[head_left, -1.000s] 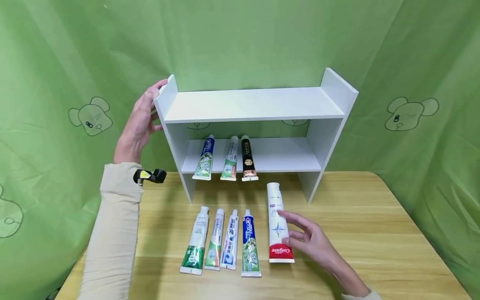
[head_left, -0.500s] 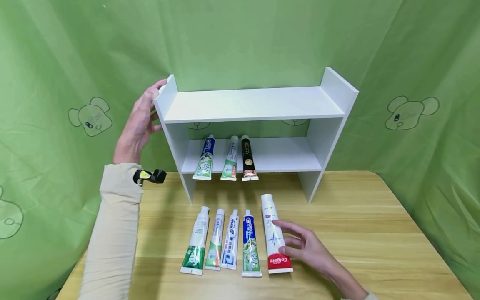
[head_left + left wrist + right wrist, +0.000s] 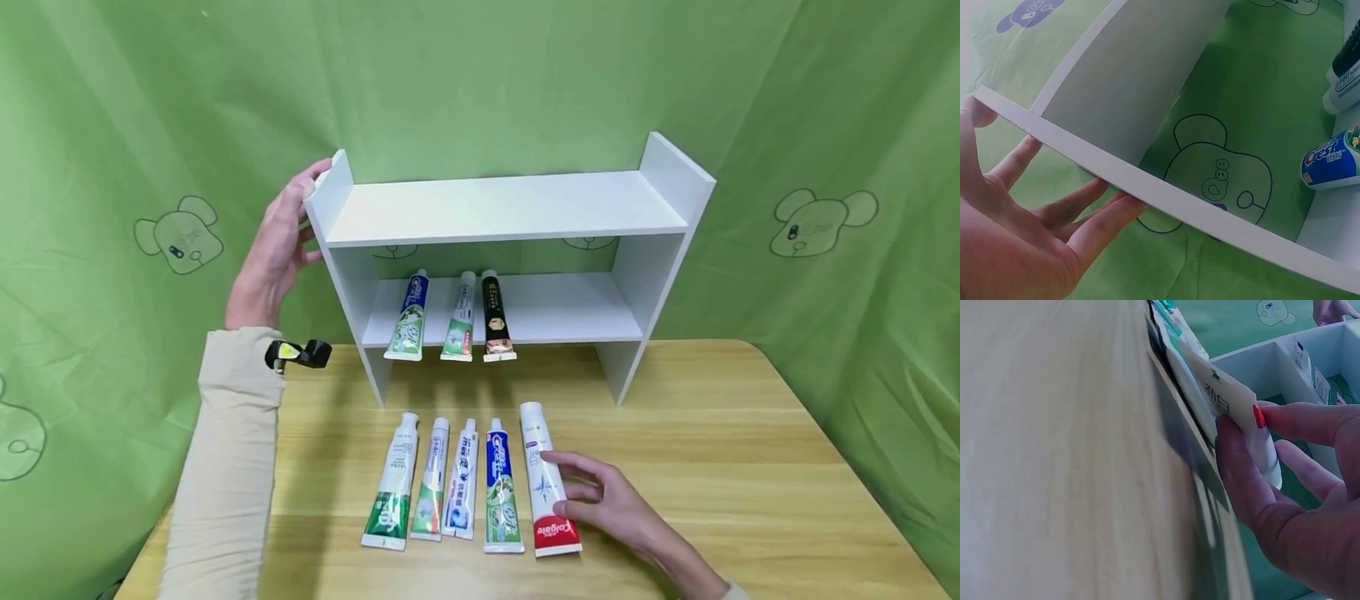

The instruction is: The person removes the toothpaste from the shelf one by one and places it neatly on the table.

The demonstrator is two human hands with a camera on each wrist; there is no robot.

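Wooden table [image 3: 720,450]: right hand [image 3: 615,508] pinches Colgate tube [image 3: 546,483], thumb visible only from wrist; left hand [image 3: 273,242] spread on shelf [image 3: 502,208].

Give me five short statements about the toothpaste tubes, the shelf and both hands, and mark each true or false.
1. Three tubes lie on the lower shelf board. True.
2. The top board of the shelf holds two tubes. False: nothing lies on it.
3. The right hand touches the Colgate tube on the table. True.
4. The left hand holds a tube. False: it rests on the shelf's left side panel.
5. Five tubes lie in a row on the table. True.
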